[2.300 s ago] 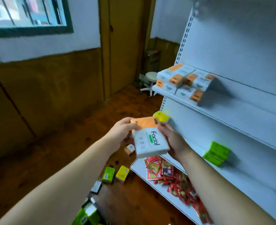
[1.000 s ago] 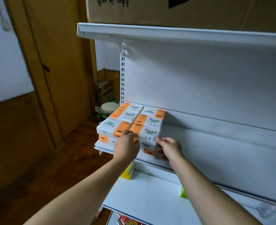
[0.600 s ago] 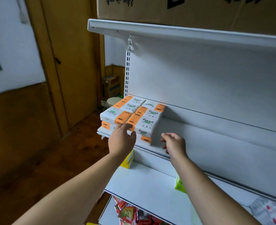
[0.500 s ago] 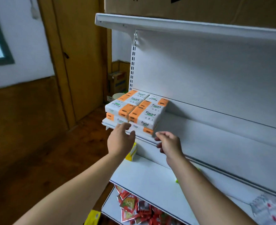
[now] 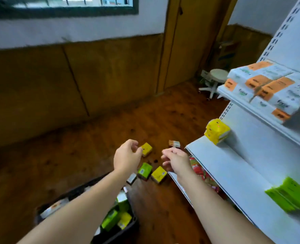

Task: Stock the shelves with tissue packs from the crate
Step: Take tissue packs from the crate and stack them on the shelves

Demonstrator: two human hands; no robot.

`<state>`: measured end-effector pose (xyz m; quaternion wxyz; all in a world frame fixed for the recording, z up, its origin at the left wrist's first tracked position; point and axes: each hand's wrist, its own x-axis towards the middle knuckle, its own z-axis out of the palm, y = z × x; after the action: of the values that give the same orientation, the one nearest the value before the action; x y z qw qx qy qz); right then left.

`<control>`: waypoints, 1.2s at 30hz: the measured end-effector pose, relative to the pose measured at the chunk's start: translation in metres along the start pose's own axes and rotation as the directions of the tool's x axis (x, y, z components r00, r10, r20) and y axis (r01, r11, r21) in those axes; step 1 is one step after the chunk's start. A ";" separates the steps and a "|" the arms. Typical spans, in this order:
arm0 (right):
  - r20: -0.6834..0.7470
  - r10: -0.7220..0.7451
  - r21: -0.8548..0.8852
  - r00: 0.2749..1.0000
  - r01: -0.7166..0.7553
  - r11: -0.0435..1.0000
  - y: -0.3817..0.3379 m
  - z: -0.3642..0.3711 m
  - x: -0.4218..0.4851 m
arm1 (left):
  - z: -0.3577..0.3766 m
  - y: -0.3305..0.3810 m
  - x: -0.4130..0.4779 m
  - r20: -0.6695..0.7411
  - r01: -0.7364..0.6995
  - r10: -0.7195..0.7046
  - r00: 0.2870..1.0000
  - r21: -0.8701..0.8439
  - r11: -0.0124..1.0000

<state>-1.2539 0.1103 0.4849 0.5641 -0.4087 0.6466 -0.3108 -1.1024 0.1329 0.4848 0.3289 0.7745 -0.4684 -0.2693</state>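
A: Where are the packs?

B: Nearest, in the crate (image 5: 129, 228), low by the left forearm. A jumble of packs (image 5: 110, 220), green and yellow, lies in it, partly hidden by the arm.

A: And the hands?

B: Both are empty. The left hand (image 5: 127, 156) and right hand (image 5: 174, 160) hang over the floor with fingers loosely curled, gripping nothing, with a gap between them.

A: Beyond them?

B: Strays (image 5: 144, 170) lie scattered on the floor just past the hands. To the right is the shelf (image 5: 234, 173), with a green bundle (image 5: 293, 196) on it and a yellow pack (image 5: 217, 131) at its far corner. Farthest is the stack (image 5: 269, 88) of white-and-orange packs on the top shelf (image 5: 290, 132).

A: How will one handle?

B: Light, I'd judge, and soft: wrapped paper that gives under the fingers. The film is probably slippery, but there's nothing to break. I'd take a small pack across its narrow width, thumb on one face and fingers opposite. For a big white one I'd use both hands, one at each end. Squeeze gently, since a hard pinch could dent a corner.
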 end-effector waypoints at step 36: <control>0.287 0.739 -0.614 0.610 -0.475 0.631 0.555 0.443 0.168 | 0.107 -0.671 0.004 -0.080 0.875 -0.878 0.472 -0.077 0.478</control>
<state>-0.9219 0.2509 -0.1493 0.6679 -0.3473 0.6274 0.1991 -0.8100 0.3332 -0.0953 0.1797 0.9141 0.0150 -0.3631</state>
